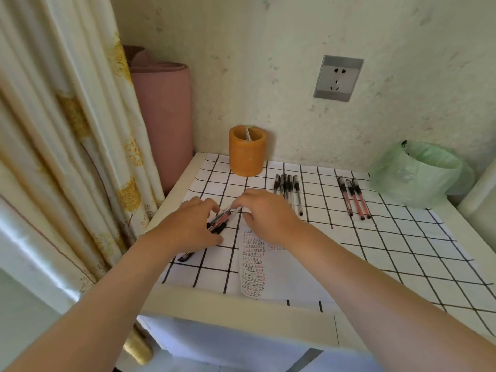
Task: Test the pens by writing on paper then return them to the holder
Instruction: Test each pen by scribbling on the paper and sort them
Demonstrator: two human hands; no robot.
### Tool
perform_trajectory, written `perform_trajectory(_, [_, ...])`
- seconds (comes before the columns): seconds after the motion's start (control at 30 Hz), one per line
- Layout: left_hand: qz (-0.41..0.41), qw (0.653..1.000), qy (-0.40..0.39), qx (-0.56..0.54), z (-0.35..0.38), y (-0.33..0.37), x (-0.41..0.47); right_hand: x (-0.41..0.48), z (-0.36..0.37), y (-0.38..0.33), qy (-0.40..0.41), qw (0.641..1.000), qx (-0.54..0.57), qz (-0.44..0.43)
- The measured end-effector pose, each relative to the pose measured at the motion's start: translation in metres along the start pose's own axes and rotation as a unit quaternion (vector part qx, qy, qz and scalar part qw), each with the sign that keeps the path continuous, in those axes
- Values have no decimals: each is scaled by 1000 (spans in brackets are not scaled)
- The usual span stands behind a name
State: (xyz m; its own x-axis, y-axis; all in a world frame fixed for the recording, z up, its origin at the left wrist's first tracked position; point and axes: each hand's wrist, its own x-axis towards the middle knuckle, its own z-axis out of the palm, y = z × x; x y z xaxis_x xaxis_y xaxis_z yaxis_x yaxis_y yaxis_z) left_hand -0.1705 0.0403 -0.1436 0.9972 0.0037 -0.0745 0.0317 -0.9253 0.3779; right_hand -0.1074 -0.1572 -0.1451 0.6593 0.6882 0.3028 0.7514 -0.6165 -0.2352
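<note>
Both hands (188, 226) (268, 214) grip pens (223, 218) near the orange holder (247, 154).

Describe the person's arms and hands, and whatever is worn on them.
Both arms are bare. The left forearm and right forearm show no sleeve all the way to the picture's edge. The left hand and right hand wear no gloves. No watch, bracelet or ring is visible, and no markings show.
</note>
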Motion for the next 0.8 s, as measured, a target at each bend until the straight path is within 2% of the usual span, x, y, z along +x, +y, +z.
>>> perform_trajectory(0.1, [6, 999, -39, -34, -8, -7, -9, 6, 12, -11, -20, 996, -59, -70])
perform_trajectory(0.3, [44, 996, -58, -57, -14, -12, -17, 7, 18, -14, -22, 988, -102, -113])
perform_trajectory(0.6, [28, 997, -61, -37, -14, -12, -14, 5, 20, -17, -34, 986, -119, -115])
perform_trajectory(0.7, [30, 998, -45, -17, -13, -11, -13, 7, 14, -14, -22, 986, -125, -111])
perform_trajectory(0.8, [38, 998, 36, -18, -12, -6, -13, 6, -2, -12, 14, 992, -90, -90])
